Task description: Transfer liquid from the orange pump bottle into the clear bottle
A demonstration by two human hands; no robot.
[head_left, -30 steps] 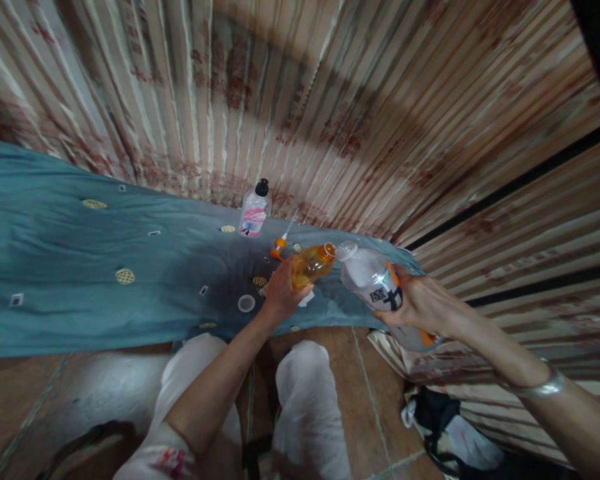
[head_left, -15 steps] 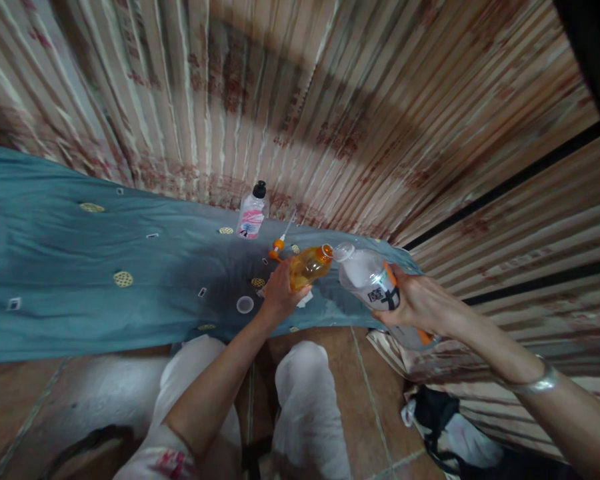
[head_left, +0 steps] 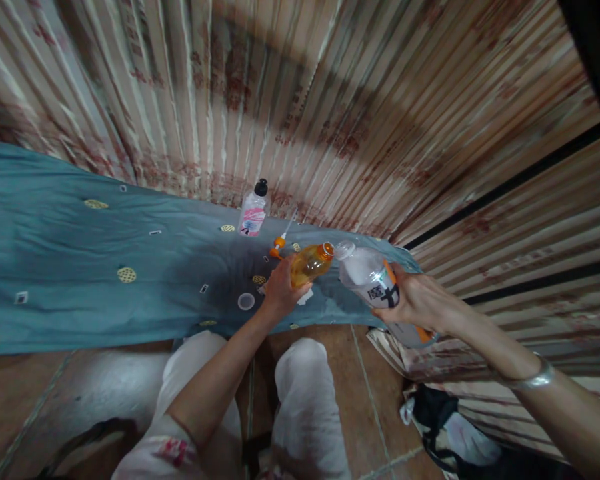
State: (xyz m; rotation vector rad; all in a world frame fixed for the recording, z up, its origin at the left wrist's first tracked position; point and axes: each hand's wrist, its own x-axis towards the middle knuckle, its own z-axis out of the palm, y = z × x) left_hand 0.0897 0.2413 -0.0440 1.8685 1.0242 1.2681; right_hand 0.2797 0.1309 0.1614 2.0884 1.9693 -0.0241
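Note:
My left hand (head_left: 280, 291) is closed around an amber bottle (head_left: 311, 265), uncapped and tilted so its mouth points right. Wrapped by my right hand (head_left: 414, 301) is a larger clear plastic bottle (head_left: 363, 272) with a white, black and orange label, tipped with its mouth to the left. The two bottle mouths are close together; whether they touch I cannot tell. Just beyond my left hand lies an orange pump head (head_left: 279, 244) with a clear tube. A small round lid (head_left: 246, 301) and a white scrap of paper (head_left: 305, 296) rest near that hand.
A clear bottle (head_left: 253, 212) with a black cap and pink label stands at the back of the teal patterned cloth (head_left: 70, 257). Pleated curtain (head_left: 260, 100) hangs behind it. Dark and white items (head_left: 450, 427) lie at lower right above the tiled floor (head_left: 365, 393).
Both hands and their bottles hold almost the same pose. The view has shifted very slightly; nothing was picked up or let go.

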